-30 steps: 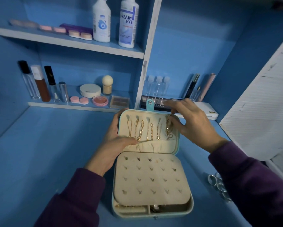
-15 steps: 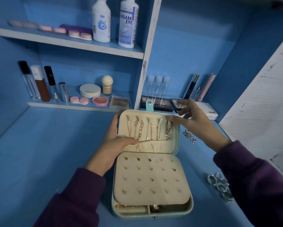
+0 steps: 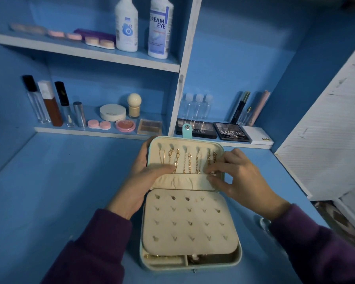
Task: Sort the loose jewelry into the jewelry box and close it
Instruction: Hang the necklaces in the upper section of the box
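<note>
Mid-sort near the back edge of the blue counter (image 3: 59, 191): the mint jewelry box (image 3: 190, 261) lies open just in front of the lower shelf (image 3: 90, 131), its lid (image 3: 193, 143) stood upright. I have the left hand (image 3: 139, 181) gripping the lid's left rim, thumb pressed across the cream lining. The right hand (image 3: 240, 177) works at the foot of the rightmost chain (image 3: 214, 156), fingers (image 3: 221, 163) bent over the gathered pocket (image 3: 180, 182); I cannot tell whether they pinch the links or only press them. I judge the step to be hanging necklaces, with closing yet to come. The next move calls for a light tuck of the loose end into that elastic pocket without snagging its neighbours. The gold chains (image 3: 176, 160) hang in a row, fine links beside chunky ovals; the velvety earring pad (image 3: 190, 220) is round-cornered and dotted with studs; the shell looks like smooth faux leather, with a snap tab (image 3: 186, 130)
</note>
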The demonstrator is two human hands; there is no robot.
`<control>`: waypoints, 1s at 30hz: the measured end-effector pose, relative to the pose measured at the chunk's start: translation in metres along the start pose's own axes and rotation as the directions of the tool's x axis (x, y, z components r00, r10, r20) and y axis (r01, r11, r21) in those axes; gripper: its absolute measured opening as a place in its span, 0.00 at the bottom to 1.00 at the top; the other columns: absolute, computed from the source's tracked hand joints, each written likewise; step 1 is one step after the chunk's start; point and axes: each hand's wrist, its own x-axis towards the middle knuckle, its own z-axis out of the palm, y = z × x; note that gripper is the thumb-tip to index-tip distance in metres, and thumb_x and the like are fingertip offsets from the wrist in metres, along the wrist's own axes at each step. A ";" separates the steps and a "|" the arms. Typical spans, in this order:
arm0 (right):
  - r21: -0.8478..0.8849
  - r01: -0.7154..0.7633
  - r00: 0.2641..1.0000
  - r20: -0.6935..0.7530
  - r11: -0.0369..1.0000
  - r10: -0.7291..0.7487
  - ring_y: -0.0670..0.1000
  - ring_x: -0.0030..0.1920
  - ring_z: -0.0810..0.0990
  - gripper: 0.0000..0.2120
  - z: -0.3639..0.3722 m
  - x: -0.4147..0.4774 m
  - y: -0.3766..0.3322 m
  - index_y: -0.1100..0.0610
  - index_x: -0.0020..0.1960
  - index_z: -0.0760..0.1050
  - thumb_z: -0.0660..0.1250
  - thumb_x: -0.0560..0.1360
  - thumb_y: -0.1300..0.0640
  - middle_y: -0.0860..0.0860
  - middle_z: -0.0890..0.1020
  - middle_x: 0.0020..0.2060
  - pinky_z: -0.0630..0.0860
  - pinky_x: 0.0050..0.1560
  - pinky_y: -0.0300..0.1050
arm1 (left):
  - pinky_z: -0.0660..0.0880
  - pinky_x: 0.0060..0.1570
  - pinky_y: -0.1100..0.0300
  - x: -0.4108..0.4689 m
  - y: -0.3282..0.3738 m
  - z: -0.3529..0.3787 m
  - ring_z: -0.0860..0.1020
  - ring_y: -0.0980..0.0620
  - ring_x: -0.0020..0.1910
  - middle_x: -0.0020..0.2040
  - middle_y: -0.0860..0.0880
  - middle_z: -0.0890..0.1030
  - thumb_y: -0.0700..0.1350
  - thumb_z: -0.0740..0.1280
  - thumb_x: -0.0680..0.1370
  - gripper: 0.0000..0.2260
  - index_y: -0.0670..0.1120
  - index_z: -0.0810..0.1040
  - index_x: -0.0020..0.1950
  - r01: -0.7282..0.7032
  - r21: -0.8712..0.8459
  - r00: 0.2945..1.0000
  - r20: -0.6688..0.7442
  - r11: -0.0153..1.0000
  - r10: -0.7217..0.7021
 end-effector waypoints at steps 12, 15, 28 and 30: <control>-0.107 -0.039 0.994 -0.103 0.993 0.028 0.49 0.43 0.68 0.01 0.003 -0.014 -0.014 0.53 0.41 0.79 0.69 0.69 0.57 0.48 0.78 0.45 0.65 0.41 0.45 | 0.79 0.40 0.62 0.002 -0.002 -0.001 0.82 0.57 0.52 0.56 0.51 0.82 0.52 0.57 0.81 0.14 0.54 0.73 0.65 0.026 -0.107 0.999 -0.019 0.994 -0.028; -0.069 -0.036 0.997 -0.074 0.997 0.031 0.49 0.44 0.69 0.03 0.002 -0.014 -0.014 0.53 0.41 0.79 0.71 0.69 0.59 0.45 0.80 0.45 0.67 0.42 0.44 | 0.79 0.40 0.62 0.003 -0.002 -0.001 0.82 0.57 0.51 0.55 0.51 0.82 0.52 0.57 0.82 0.13 0.54 0.73 0.64 0.021 -0.107 1.000 -0.016 0.994 -0.023; 0.010 -0.031 0.999 -0.034 0.999 0.031 0.50 0.41 0.72 0.05 0.001 -0.015 -0.015 0.55 0.43 0.79 0.73 0.69 0.63 0.46 0.81 0.39 0.74 0.38 0.47 | 0.80 0.42 0.62 0.004 -0.005 -0.004 0.81 0.57 0.53 0.57 0.51 0.81 0.53 0.57 0.81 0.15 0.54 0.72 0.66 0.008 -0.088 1.000 0.004 0.996 -0.008; -0.005 -0.038 0.999 -0.035 0.999 0.037 0.50 0.41 0.72 0.05 0.000 -0.014 -0.015 0.55 0.43 0.79 0.74 0.69 0.62 0.46 0.81 0.39 0.74 0.38 0.46 | 0.80 0.42 0.62 0.004 -0.005 -0.003 0.81 0.57 0.53 0.57 0.51 0.81 0.53 0.57 0.81 0.15 0.54 0.72 0.66 0.006 -0.089 1.000 0.005 0.996 -0.006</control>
